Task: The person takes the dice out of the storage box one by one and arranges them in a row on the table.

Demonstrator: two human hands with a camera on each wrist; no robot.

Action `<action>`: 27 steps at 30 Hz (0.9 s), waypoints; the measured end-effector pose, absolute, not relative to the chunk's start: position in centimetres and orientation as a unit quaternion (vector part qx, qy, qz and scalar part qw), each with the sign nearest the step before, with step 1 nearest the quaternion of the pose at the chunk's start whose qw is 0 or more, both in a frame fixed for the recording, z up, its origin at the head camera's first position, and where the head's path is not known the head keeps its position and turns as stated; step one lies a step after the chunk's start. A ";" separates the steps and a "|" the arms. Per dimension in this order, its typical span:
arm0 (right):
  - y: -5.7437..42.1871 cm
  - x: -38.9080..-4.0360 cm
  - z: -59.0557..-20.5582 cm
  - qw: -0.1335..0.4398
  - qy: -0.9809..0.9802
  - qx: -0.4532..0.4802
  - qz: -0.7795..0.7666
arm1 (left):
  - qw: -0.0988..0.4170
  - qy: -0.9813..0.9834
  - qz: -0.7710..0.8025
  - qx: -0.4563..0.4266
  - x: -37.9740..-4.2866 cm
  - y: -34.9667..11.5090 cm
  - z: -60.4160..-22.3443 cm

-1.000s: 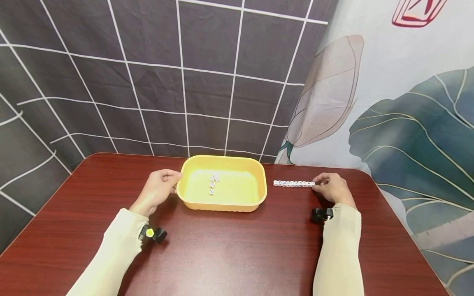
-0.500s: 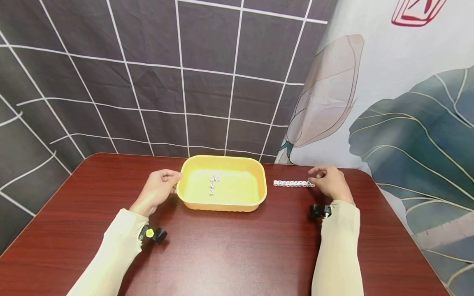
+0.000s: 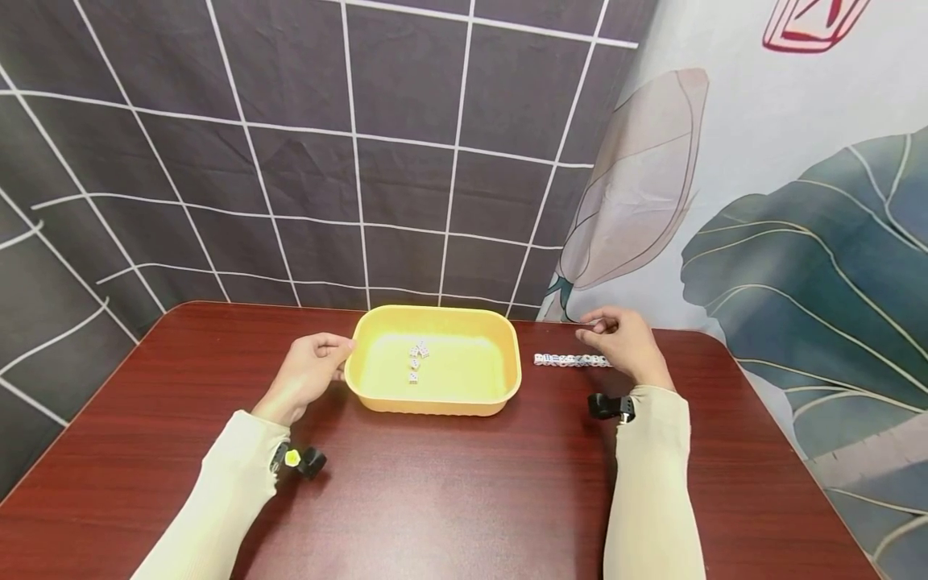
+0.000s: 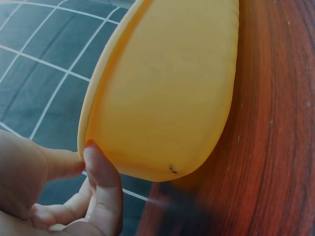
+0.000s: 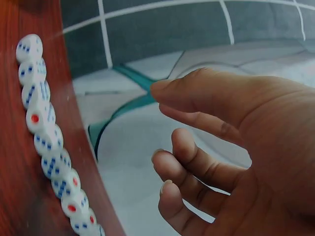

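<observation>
near the back edge of the counter, left hand pinched tub; right hand, loosely curled, gripping nothing, hung beside dice.

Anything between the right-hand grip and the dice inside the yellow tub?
Yes: the right wall of the yellow tub, so the right-hand grip likely must reach over it to those dice. The dice row also lies between, low on the table.

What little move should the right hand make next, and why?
Perhaps the right hand should reach into the yellow tub for one of the loose dice inside: its fingers hold nothing, a row of dice stands on the table, and the left hand pinches the tub.
</observation>
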State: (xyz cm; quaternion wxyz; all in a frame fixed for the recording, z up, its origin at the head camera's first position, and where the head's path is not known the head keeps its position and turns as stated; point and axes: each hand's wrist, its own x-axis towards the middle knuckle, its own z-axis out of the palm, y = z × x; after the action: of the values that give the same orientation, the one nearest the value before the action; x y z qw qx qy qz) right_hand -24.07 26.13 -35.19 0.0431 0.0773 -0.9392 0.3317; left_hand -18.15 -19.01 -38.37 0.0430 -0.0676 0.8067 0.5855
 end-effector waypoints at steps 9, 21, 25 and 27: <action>24.3 -23.9 -34.4 0.039 -0.931 0.087 0.352 | 0.043 0.806 0.586 -0.065 -18.2 -18.9 -38.3; 20.9 -24.6 -34.5 0.041 -0.918 0.112 0.379 | 0.045 0.806 0.586 -0.064 -18.2 -19.0 -38.5; 19.7 -24.6 -34.4 0.045 -0.915 0.123 0.382 | 0.045 0.808 0.584 -0.065 -18.2 -19.1 -38.5; 19.2 -24.6 -34.3 0.045 -0.916 0.124 0.379 | 0.044 0.808 0.584 -0.064 -18.2 -19.2 -38.5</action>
State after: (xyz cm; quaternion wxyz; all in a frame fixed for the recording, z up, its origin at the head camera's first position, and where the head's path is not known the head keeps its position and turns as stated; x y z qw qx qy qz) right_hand -24.61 19.20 -34.35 0.0450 0.1242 -0.9160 0.3789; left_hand -18.22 -19.15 -38.52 0.0445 -0.0642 0.8080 0.5840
